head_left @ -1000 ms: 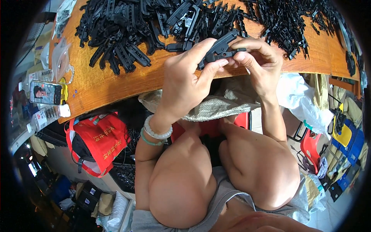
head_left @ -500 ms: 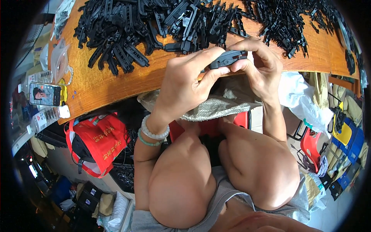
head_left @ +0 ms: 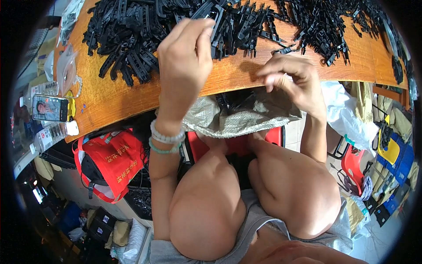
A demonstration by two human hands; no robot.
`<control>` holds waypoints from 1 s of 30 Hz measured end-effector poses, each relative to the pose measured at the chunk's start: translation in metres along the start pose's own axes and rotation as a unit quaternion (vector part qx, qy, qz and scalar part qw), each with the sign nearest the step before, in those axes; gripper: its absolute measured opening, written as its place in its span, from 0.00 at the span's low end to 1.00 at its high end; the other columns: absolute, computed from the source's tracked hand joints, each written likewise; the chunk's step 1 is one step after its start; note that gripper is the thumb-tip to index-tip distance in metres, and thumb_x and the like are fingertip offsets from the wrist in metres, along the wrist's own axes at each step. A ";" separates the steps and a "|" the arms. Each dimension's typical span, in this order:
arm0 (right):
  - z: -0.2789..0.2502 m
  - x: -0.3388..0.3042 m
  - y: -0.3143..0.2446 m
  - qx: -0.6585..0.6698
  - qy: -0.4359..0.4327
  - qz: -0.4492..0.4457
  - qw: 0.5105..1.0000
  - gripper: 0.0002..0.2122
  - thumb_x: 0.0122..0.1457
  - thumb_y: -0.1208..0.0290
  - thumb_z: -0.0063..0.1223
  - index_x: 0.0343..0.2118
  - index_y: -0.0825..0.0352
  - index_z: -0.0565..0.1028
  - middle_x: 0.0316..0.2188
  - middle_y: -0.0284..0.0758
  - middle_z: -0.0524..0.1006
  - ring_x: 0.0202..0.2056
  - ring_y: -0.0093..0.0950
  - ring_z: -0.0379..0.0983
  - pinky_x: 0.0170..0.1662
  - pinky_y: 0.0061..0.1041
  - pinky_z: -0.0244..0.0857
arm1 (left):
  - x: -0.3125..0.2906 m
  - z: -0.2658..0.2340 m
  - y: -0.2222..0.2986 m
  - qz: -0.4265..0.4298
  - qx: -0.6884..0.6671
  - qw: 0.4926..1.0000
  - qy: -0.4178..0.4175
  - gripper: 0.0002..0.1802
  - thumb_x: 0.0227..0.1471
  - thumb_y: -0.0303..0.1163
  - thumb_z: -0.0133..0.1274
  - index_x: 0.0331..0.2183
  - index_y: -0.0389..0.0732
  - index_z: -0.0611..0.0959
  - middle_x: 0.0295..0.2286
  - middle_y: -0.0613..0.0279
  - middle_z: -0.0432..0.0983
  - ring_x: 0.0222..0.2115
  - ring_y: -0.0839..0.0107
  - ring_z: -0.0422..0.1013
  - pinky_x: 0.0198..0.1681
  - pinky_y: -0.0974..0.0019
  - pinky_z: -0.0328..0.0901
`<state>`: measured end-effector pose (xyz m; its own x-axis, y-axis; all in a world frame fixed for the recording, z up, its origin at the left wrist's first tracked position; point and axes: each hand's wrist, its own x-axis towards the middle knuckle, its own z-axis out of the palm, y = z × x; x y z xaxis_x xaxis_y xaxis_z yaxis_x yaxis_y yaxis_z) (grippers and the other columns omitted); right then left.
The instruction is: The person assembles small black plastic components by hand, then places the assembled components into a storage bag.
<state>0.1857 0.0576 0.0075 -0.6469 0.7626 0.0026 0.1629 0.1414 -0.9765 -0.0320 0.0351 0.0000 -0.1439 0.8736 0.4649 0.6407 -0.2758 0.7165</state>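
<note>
Many black plastic clips [head_left: 132,48] are heaped on the table [head_left: 114,101] | head view: left hand [head_left: 184,57] is curled over the heap, grip hidden | right hand [head_left: 290,79] is loosely curled, seemingly empty | clips are judged light, stiff, best pinched mid-body.

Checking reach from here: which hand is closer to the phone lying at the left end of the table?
Left. The left hand is over the black plastic parts, right of the phone. The right hand is further right, at the table's front edge above the woven sack.

Black plastic parts [head_left: 132,48] on an orange-brown wooden table [head_left: 110,103]; red bag [head_left: 116,165]; grey woven sack [head_left: 237,116].
</note>
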 end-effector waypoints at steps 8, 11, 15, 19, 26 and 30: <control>-0.015 0.024 0.019 -0.440 0.232 -0.069 0.865 0.08 0.48 0.75 0.55 0.32 0.69 0.75 0.30 0.38 0.73 0.35 0.38 0.68 0.40 0.31 0.63 | 0.017 0.005 -0.015 0.169 0.192 0.957 -0.139 0.19 0.41 0.18 0.51 0.38 0.44 0.79 0.29 0.58 0.69 0.26 0.62 0.71 0.30 0.63 0.67; -0.016 0.026 0.026 -0.478 0.229 -0.083 0.844 0.10 0.47 0.74 0.56 0.34 0.67 0.75 0.31 0.38 0.73 0.35 0.37 0.67 0.41 0.32 0.61 | 0.012 0.009 -0.018 0.252 0.166 0.944 -0.135 0.18 0.36 0.19 0.54 0.36 0.36 0.79 0.27 0.60 0.67 0.27 0.65 0.70 0.27 0.65 0.67; -0.015 0.025 0.025 -0.459 0.231 -0.104 0.852 0.14 0.47 0.77 0.55 0.39 0.65 0.73 0.31 0.38 0.73 0.35 0.35 0.69 0.39 0.31 0.63 | 0.010 0.014 -0.020 0.275 0.150 0.946 -0.083 0.15 0.36 0.20 0.57 0.33 0.36 0.79 0.26 0.61 0.68 0.26 0.65 0.70 0.26 0.65 0.67; -0.016 0.023 0.024 -0.228 0.286 -0.090 0.926 0.18 0.48 0.80 0.57 0.44 0.62 0.72 0.29 0.34 0.73 0.28 0.22 0.71 0.32 0.17 0.64 | 0.011 0.007 -0.011 0.180 0.002 0.982 0.062 0.11 0.38 0.18 0.59 0.29 0.33 0.77 0.31 0.58 0.73 0.28 0.68 0.72 0.30 0.70 0.67; -0.026 0.017 0.007 -0.046 0.272 -0.080 0.958 0.03 0.51 0.79 0.56 0.29 0.71 0.79 0.29 0.32 0.77 0.31 0.16 0.71 0.34 0.12 0.63 | 0.005 -0.012 0.010 -0.172 -0.468 0.866 -0.042 0.09 0.48 0.20 0.50 0.34 0.33 0.69 0.29 0.47 0.74 0.27 0.70 0.73 0.32 0.73 0.69; -0.012 0.014 -0.012 -0.011 0.203 -0.141 0.969 0.06 0.51 0.82 0.53 0.32 0.72 0.78 0.32 0.37 0.77 0.35 0.24 0.73 0.40 0.19 0.66 | -0.003 -0.005 0.014 -0.207 -0.509 0.833 -0.067 0.08 0.51 0.24 0.48 0.35 0.31 0.71 0.28 0.49 0.74 0.23 0.70 0.73 0.29 0.72 0.69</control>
<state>0.1831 0.0739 0.0221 -0.3216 0.8768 0.3575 0.0413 0.3902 -0.9198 -0.0261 0.0269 0.0112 -0.0648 0.9963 0.0560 -0.4230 -0.0783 0.9027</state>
